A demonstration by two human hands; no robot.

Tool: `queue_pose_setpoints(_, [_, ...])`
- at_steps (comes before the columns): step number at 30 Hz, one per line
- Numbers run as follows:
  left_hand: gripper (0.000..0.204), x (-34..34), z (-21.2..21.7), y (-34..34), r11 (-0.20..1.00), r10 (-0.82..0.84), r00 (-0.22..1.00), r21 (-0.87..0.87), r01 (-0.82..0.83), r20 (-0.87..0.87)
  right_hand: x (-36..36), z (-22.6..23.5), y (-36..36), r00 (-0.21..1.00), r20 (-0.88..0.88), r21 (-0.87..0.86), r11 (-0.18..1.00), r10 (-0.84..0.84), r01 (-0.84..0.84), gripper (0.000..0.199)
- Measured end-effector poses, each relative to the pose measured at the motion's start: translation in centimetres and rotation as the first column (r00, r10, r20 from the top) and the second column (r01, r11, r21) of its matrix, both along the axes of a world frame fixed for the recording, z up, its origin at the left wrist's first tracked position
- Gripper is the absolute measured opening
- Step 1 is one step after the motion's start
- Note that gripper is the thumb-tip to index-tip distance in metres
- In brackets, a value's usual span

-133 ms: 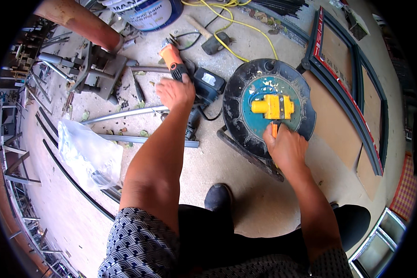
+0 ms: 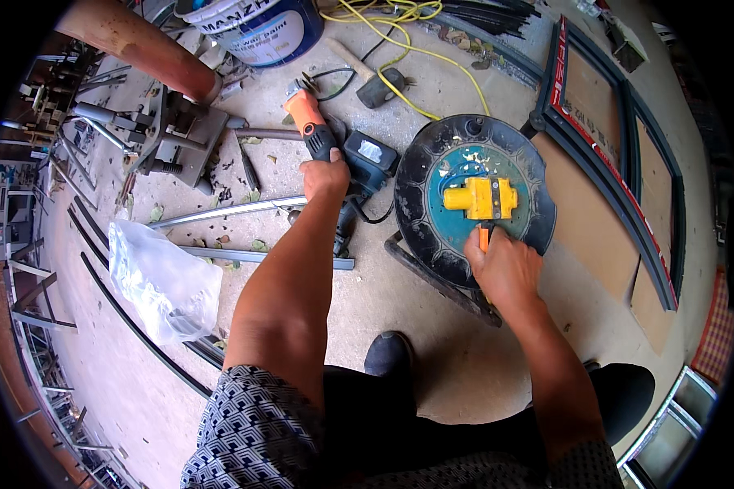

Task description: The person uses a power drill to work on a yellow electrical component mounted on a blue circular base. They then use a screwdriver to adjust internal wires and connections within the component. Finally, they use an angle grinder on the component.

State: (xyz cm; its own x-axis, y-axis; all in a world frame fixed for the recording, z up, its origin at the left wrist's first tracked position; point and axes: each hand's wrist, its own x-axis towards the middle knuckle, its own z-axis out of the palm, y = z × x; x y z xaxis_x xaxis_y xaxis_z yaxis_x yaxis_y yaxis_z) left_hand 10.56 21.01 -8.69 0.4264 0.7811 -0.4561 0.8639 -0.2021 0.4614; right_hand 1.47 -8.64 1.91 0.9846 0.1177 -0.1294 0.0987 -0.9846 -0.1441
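Observation:
An orange and black angle grinder (image 2: 306,118) lies on the concrete floor. My left hand (image 2: 328,175) is closed round the black rear end of its body. To the right stands a round black cable reel (image 2: 420,175) with a blue-green centre. A yellow socket block (image 2: 485,198) is mounted there, dotted with pale flakes. Just below the block, my right hand (image 2: 507,265) is closed on a small orange and black piece (image 2: 484,238). Most of that piece is hidden by my fingers, so its kind cannot be made out.
Beside the grinder are a black boxy tool part (image 2: 370,155), a mallet (image 2: 379,87) and metal bars (image 2: 253,256). A paint bucket (image 2: 261,37) and yellow cable (image 2: 465,69) lie beyond. Dark window frames (image 2: 628,171) lean at right; a plastic bag (image 2: 163,277) lies left.
My left hand has shifted slightly right and its spread fingers have closed round the grinder's rear end. My right hand stays in its grip by the reel's socket.

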Motion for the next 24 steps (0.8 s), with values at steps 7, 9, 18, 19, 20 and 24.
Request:
queue_pose_setpoints(7, [0.068, 0.9, -3.0, -0.1, 0.994, 0.072, 0.994, -0.09, -0.065, 0.077, -0.1, -0.2, 0.0, 0.998, 0.052, -0.006, 1.0, 0.021, -0.021, 0.047])
queue_pose_setpoints(9, [0.058, 0.7, -5.0, 0.4, 0.999, 0.045, 0.989, -0.014, -0.043, 0.142, 0.0, -0.2, -0.1, 0.998, 0.053, -0.01, 1.0, 0.025, -0.024, 0.046])
queue_pose_setpoints(18, [0.028, -1.5, -2.3, 2.3, 0.42, 0.661, 0.638, -0.899, 0.121, 0.395, -0.1, -0.5, -0.2, 0.998, 0.065, 0.0, 1.0, 0.016, -0.016, 0.045])
queue_pose_setpoints(19, [0.024, -1.6, -2.1, 2.5, 0.351, 0.72, 0.605, -0.931, 0.105, 0.34, -0.2, -0.5, -0.1, 0.998, 0.068, 0.003, 1.0, 0.012, -0.013, 0.046])
queue_pose_setpoints(20, [0.025, -1.7, -2.4, 3.0, 0.331, 0.729, 0.602, -0.938, 0.107, 0.326, -0.1, -0.5, 0.0, 0.998, 0.06, 0.003, 1.0, 0.016, -0.016, 0.046])
queue_pose_setpoints(24, [0.028, -1.3, -2.6, 3.5, 0.257, 0.783, 0.565, -0.962, 0.088, 0.261, -0.1, -0.3, 0.0, 0.999, 0.038, 0.003, 1.0, 0.016, -0.016, 0.046])
